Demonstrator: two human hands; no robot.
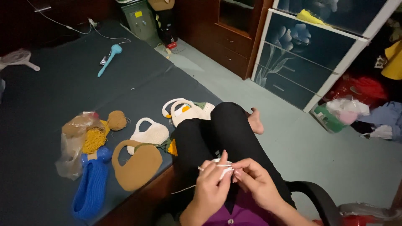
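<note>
Both hands pinch a small white crocheted yarn piece (222, 166) at lower centre of the frame: left hand (210, 188) grip clenched on it, right hand (256, 181) too. Left of them, on the dark mat (50, 96), lie a tan crocheted bag (138, 165), a blue knitted sleeve (90, 188) and a cream crocheted bag (151, 134).

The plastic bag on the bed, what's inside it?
Through the clear plastic bag you can see yellow yarn spilling from its opening, beside a brown yarn ball. The crumpled plastic hides whatever lies deeper inside.
</note>
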